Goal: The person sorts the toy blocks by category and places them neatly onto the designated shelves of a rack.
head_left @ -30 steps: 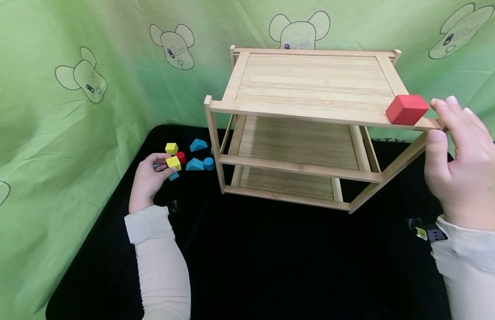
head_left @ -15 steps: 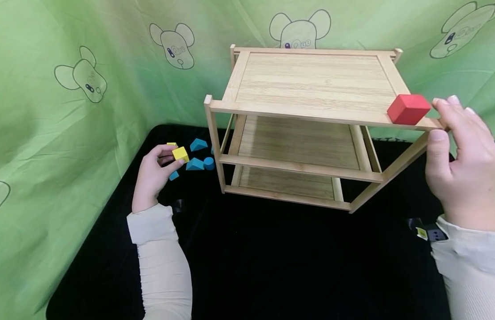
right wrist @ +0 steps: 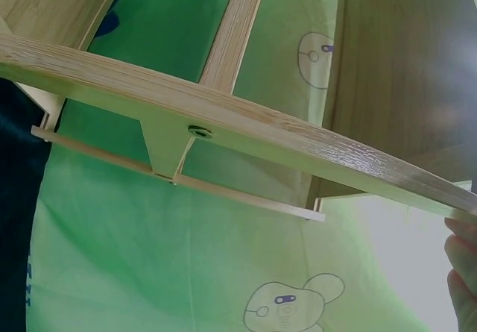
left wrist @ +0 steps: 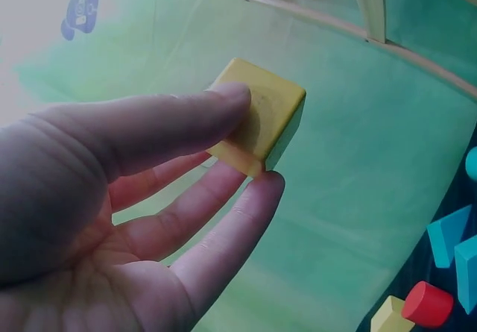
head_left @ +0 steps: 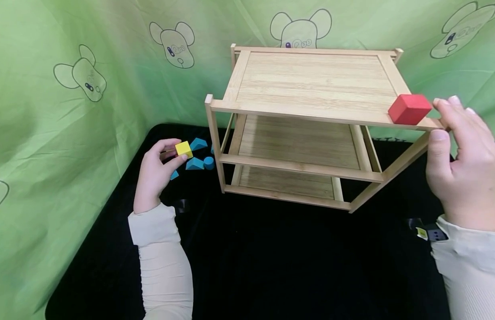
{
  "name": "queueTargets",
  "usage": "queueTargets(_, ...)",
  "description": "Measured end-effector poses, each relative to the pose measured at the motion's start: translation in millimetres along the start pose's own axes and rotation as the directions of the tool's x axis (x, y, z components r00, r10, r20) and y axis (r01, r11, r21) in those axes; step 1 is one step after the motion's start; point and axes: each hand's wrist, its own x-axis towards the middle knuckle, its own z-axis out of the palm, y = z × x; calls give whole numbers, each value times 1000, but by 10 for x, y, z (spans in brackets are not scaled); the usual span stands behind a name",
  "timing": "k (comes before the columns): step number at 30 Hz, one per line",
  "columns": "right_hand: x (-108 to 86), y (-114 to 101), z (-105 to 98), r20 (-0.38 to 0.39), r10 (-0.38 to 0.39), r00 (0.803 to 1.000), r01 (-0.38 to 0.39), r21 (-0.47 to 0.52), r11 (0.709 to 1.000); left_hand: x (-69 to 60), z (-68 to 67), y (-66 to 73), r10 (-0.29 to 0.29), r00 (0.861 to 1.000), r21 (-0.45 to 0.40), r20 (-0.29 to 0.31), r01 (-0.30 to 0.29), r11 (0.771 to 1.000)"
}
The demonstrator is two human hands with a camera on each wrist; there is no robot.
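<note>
My left hand (head_left: 154, 171) pinches a yellow cube (head_left: 184, 150) between thumb and fingertips, beside several small blocks. The left wrist view shows the thumb across one face of this yellow cube (left wrist: 264, 116), with fingertips against its other side. At the right, my right hand (head_left: 465, 155) holds the top front corner of a wooden shelf rack (head_left: 311, 84), thumb on one side and fingers on the other. A red block (head_left: 409, 109) sits on the rack's top tier close to these fingers. In the right wrist view only fingertips (right wrist: 463, 236) show, at the end of a post.
Blue triangular blocks (head_left: 195, 164) and a blue cylinder (head_left: 209, 163) lie on the black cloth (head_left: 247, 258) left of the rack. A red cylinder (left wrist: 428, 304) and another yellow block (left wrist: 389, 317) lie near them. Green printed fabric (head_left: 111, 89) hangs behind and at the left.
My left hand has lifted the yellow cube and moved it a little right and away from me. The right hand stays on the rack's corner, and the red block has not moved.
</note>
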Motion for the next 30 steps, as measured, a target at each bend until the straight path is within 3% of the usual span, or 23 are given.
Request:
queueTargets(9, -4, -14, -4, -18, 8, 1000, -8, 8, 1000, -44, 3, 117, 15, 999, -54, -34, -17, 998)
queueTargets(18, -18, 23, -21, 12, -2, 1000, 2, -40, 999, -107, 5, 225, 52, 997, -131, -49, -58, 990)
queueTargets(30, -7, 35, -24, 32, -19, 999, 20, -36, 999, -194, -17, 375, 126, 989, -191, -84, -140, 972)
